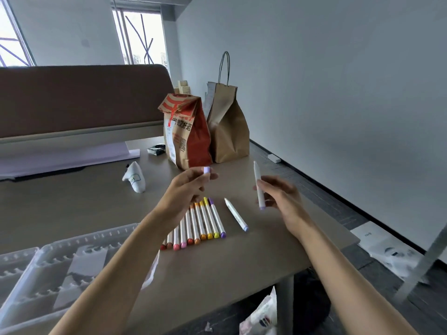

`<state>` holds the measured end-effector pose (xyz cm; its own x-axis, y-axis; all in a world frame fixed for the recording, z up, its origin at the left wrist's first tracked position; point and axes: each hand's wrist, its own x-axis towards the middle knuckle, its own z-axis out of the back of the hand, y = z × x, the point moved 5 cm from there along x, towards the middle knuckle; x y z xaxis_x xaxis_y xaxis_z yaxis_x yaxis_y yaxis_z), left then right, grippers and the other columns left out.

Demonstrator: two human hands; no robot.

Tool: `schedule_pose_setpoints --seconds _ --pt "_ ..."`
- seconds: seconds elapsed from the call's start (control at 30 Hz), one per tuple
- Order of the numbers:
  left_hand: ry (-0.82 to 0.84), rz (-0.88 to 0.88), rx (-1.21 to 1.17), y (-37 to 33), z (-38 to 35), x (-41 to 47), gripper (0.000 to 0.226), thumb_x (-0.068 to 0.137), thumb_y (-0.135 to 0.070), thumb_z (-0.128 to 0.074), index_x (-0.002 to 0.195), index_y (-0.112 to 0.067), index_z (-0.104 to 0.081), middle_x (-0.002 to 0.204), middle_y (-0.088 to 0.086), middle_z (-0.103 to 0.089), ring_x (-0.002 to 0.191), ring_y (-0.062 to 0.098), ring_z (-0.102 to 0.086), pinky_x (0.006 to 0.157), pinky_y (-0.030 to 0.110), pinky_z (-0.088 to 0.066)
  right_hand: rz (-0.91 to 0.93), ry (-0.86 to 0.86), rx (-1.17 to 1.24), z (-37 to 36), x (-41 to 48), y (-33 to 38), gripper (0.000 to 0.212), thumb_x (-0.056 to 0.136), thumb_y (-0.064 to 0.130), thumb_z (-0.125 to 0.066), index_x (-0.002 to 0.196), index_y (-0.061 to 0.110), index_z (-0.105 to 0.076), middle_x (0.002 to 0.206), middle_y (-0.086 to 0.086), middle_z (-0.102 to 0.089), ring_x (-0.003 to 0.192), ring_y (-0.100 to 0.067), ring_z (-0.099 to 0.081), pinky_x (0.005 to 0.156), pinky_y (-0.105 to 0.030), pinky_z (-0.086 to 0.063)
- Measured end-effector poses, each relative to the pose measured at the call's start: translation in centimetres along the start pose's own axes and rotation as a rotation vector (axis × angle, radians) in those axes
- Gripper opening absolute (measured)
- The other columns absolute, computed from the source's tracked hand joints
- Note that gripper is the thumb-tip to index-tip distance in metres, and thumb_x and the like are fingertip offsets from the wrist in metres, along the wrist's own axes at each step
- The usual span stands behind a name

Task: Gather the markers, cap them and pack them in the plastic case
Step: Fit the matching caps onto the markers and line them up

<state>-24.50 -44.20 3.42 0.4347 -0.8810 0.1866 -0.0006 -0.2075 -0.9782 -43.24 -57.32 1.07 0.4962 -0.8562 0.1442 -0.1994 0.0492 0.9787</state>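
my left hand (191, 187) pinches lilac cap (206, 170); right hand (278, 197) grips marker (257, 184), axis 12–6, uncapped end at 12. cap lies at 9 o'clock of it.

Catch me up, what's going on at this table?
A person is capping markers. The left hand pinches a lilac cap; the right hand holds a white marker. A row of markers lies on the table, with a lone marker beside it. The plastic case shows no markers yet.
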Motion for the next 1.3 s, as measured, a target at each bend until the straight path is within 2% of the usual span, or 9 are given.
schedule_pose_setpoints --seconds 0.2,0.3,0.43,0.53,0.63,0.87,1.03,1.17,1.3 --pt "0.064 0.033 -0.247 0.3 1.0 -0.4 0.004 0.094 -0.015 -0.057 0.095 -0.012 -0.059 0.127 0.004 -0.064 0.068 0.006 -0.043 0.057 0.021 -0.032 0.156 -0.022 0.001 -3.3 -1.0 0.9 0.003 0.086 0.007 -0.071 0.088 0.005 -0.070 0.065 0.000 -0.067 0.053 -0.019 -0.058 0.044 -0.026 -0.047" --pt "0.055 0.075 -0.295 0.2 0.9 -0.6 0.023 0.095 -0.021 -0.056 0.114 -0.008 -0.059 0.114 -0.006 -0.068 0.069 0.006 -0.044 0.060 0.022 -0.031 0.355 0.012 -0.137 -4.6 -2.1 0.6 0.005 0.084 0.004 -0.074 0.084 0.008 -0.071 0.056 -0.004 -0.058 0.049 -0.016 -0.048 0.043 -0.024 -0.039" --pt "0.055 0.118 -0.272 0.4 0.6 -0.6 0.025 0.097 -0.027 -0.053 0.117 -0.014 -0.057 0.112 -0.014 -0.068 0.071 0.004 -0.047 0.060 0.020 -0.035 0.508 0.100 -0.264 -5.2 -3.3 0.4 0.005 0.085 0.007 -0.074 0.087 0.011 -0.073 0.056 -0.011 -0.054 0.051 -0.011 -0.045 0.049 -0.022 -0.037" --pt "0.057 0.129 -0.255 0.6 0.2 -0.7 0.041 0.098 -0.026 -0.051 0.131 -0.002 -0.052 0.092 -0.016 -0.070 0.069 0.005 -0.047 0.061 0.022 -0.033 0.565 0.107 -0.325 -5.5 -3.6 0.7 0.003 0.085 0.005 -0.073 0.087 0.008 -0.073 0.058 -0.009 -0.054 0.047 -0.008 -0.047 0.049 -0.019 -0.037" --pt "0.062 0.128 -0.235 0.6 0.1 -0.8 0.051 0.096 -0.027 -0.053 0.135 0.005 -0.045 0.087 -0.016 -0.068 0.068 0.005 -0.046 0.061 0.023 -0.032 0.575 0.096 -0.363 -5.5 -3.5 0.6 0.006 0.085 0.006 -0.073 0.089 0.010 -0.075 0.057 -0.005 -0.054 0.048 -0.016 -0.047 0.050 -0.021 -0.036" --pt "0.056 0.117 -0.212 0.6 -0.1 -0.9 0.036 0.093 -0.024 -0.056 0.123 -0.004 -0.052 0.125 -0.005 -0.065 0.068 0.005 -0.044 0.058 0.019 -0.035 0.540 0.064 -0.371 -4.9 -3.3 0.4 0.008 0.087 0.010 -0.072 0.091 0.015 -0.074 0.057 0.012 -0.056 0.051 -0.006 -0.045 0.051 -0.022 -0.035" --pt "0.046 0.077 -0.108 0.4 -0.3 -1.1 0.008 0.097 -0.017 -0.053 0.091 -0.015 -0.058 0.121 -0.001 -0.068 0.067 0.007 -0.041 0.059 0.023 -0.032 0.515 0.052 -0.394 -4.7 -3.1 0.2 0.009 0.086 0.012 -0.073 0.091 0.019 -0.075 0.057 0.008 -0.055 0.052 -0.009 -0.045 0.050 -0.024 -0.035" --pt "0.027 0.043 0.050 0.4 -0.3 -1.2 0.010 0.096 -0.021 -0.055 0.098 -0.011 -0.057 0.111 0.000 -0.071 0.065 0.008 -0.040 0.056 0.021 -0.031 0.463 0.075 -0.381 -4.8 -3.1 0.1 0.008 0.087 0.013 -0.072 0.093 0.018 -0.075 0.056 0.012 -0.056 0.051 -0.003 -0.045 0.050 -0.016 -0.033" --pt "-0.060 -0.085 0.406 0.1 -0.1 -1.0 0.012 0.096 -0.025 -0.057 0.096 -0.019 -0.068 0.091 -0.011 -0.072 0.068 -0.006 -0.057 0.062 0.012 -0.039 0.409 0.090 -0.342 -4.9 -3.2 0.1 0.008 0.088 0.011 -0.070 0.091 0.018 -0.073 0.067 0.008 -0.065 0.055 -0.003 -0.054 0.051 -0.017 -0.040"
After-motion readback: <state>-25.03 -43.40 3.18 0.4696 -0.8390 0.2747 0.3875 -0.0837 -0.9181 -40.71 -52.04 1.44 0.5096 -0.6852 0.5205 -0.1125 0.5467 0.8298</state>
